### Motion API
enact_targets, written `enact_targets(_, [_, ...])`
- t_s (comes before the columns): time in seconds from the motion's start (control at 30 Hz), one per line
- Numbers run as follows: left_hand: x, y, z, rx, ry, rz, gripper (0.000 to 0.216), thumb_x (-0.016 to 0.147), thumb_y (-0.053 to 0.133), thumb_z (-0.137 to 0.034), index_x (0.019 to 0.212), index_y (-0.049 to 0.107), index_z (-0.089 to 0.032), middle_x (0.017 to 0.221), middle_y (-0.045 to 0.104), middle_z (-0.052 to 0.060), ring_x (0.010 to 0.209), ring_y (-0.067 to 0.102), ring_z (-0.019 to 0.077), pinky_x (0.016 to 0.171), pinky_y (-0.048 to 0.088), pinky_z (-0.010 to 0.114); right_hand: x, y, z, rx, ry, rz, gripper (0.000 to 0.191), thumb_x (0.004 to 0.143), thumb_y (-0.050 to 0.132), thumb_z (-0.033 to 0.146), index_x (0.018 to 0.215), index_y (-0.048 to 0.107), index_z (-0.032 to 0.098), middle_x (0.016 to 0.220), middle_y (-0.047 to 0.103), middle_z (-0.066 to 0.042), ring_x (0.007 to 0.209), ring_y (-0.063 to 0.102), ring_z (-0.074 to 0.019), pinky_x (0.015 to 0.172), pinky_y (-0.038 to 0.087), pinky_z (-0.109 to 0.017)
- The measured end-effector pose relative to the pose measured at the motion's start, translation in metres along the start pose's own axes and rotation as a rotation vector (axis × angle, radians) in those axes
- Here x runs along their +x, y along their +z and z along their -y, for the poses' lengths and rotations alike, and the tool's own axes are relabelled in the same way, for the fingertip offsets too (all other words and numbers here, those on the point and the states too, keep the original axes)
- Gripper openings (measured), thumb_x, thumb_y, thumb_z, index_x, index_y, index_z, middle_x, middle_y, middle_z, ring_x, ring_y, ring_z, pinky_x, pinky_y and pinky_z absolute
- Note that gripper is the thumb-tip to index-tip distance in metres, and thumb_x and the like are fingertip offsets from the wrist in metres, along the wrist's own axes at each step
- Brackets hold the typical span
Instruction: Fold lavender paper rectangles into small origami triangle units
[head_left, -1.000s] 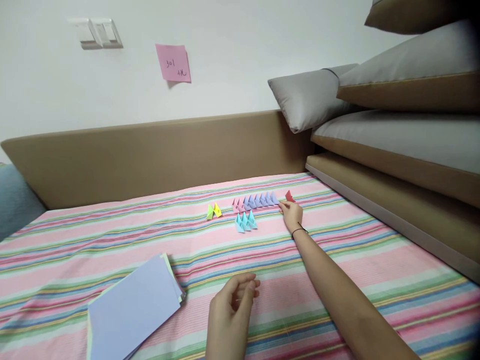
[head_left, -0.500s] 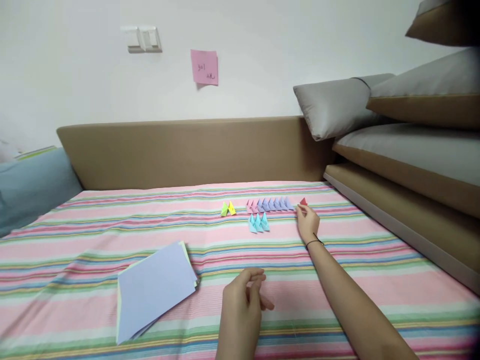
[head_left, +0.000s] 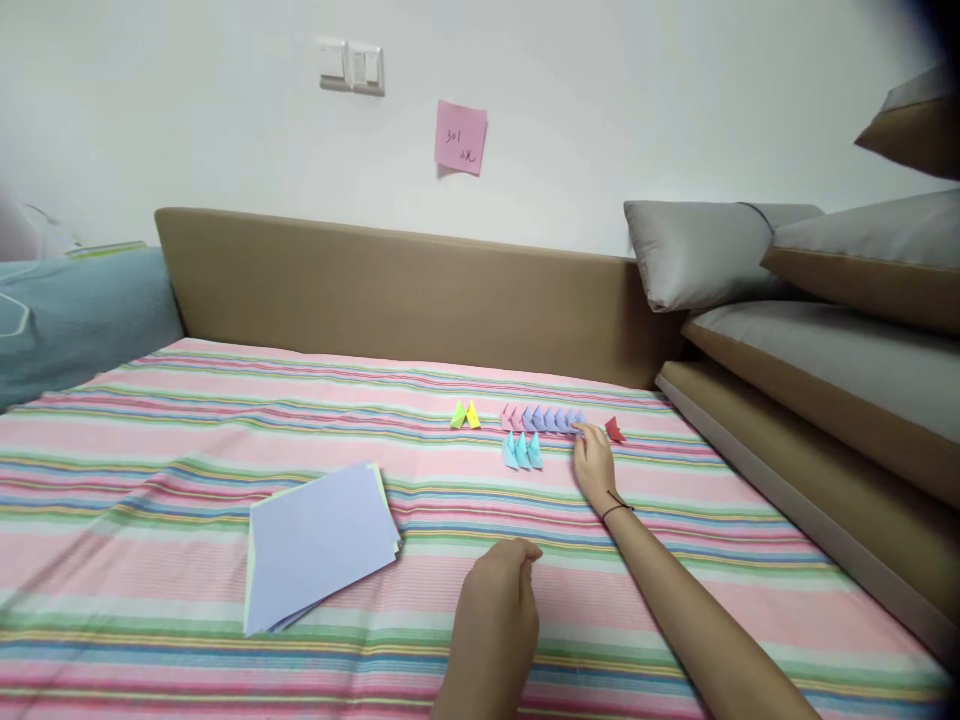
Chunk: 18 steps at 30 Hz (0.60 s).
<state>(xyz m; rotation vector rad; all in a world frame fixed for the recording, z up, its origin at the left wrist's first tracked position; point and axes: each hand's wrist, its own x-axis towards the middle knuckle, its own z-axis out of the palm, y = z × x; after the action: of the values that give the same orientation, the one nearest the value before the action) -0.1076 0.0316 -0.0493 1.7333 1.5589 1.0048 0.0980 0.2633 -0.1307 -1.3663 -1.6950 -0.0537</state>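
Note:
My right hand (head_left: pixel 595 462), with a dark band at the wrist, reaches to the right end of a row of folded paper pieces. Its fingertips are closed at the last purple folded paper piece (head_left: pixel 576 420). The row runs from pink folded pieces (head_left: pixel 512 417) at the left to several purple ones. Just right of the hand lies a red folded paper piece (head_left: pixel 615 430), apart from the row. Three light-blue folded pieces (head_left: pixel 523 452) stand in front of the row. My left hand (head_left: pixel 496 605) hovers nearer me, fingers curled together, nothing visible in them.
Green (head_left: pixel 458 416) and yellow (head_left: pixel 472 416) folded pieces stand left of the row. A stack of paper sheets (head_left: pixel 322 550) lies on the striped cloth (head_left: pixel 187 590). Grey-brown cushions (head_left: pixel 847 345) are piled at the right, before a brown backrest (head_left: pixel 390 290) and wall.
My right hand has left the red folded piece and moved left to the end of the purple row. My left fingers have drawn closer together. The camera view has shifted and tilted.

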Motion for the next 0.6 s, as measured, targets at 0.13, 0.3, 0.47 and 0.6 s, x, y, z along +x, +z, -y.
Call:
enact_targets(0.13, [-0.003, -0.001, -0.005, 0.033, -0.033, 0.045, 0.038, 0.084, 0.032, -0.008, 0.102, 0.064, -0.014, 0.099, 0.070, 0.013, 0.093, 0.064, 0.0270, 0.083, 0.048, 0.042, 0.036, 0.007, 0.017, 0.056, -0.104, 0.266, 0.028, 0.091, 0.053, 0.029, 0.116, 0.057, 0.017, 0.120, 0.058, -0.009, 0.110, 0.055, -0.0227, 0.093, 0.045, -0.046])
enact_targets(0.3, [-0.006, 0.000, -0.002, 0.041, 0.002, 0.070, 0.038, 0.084, 0.032, -0.008, 0.100, 0.065, -0.015, 0.095, 0.070, 0.011, 0.089, 0.064, 0.0247, 0.080, 0.049, 0.038, 0.098, 0.023, 0.021, 0.062, -0.046, 0.599, 0.027, 0.092, 0.053, 0.032, 0.113, 0.058, 0.017, 0.119, 0.058, -0.009, 0.102, 0.059, -0.0202, 0.087, 0.049, -0.042])
enact_targets(0.47, [-0.003, 0.008, 0.010, 0.064, 0.047, 0.011, 0.035, 0.083, 0.034, -0.011, 0.093, 0.067, -0.017, 0.089, 0.069, 0.010, 0.080, 0.065, 0.0236, 0.072, 0.049, 0.033, 0.132, 0.036, 0.014, 0.021, 0.157, 0.828, 0.030, 0.091, 0.054, 0.033, 0.115, 0.056, 0.015, 0.114, 0.059, -0.008, 0.095, 0.061, -0.0197, 0.081, 0.052, -0.040])
enact_targets(0.6, [-0.002, 0.012, 0.015, 0.043, 0.063, -0.024, 0.034, 0.083, 0.034, -0.011, 0.090, 0.067, -0.019, 0.085, 0.069, 0.009, 0.077, 0.065, 0.0224, 0.069, 0.047, 0.030, 0.138, 0.034, 0.016, 0.015, 0.236, 0.935, 0.030, 0.091, 0.054, 0.033, 0.114, 0.057, 0.015, 0.114, 0.060, -0.008, 0.095, 0.061, -0.0197, 0.080, 0.053, -0.039])
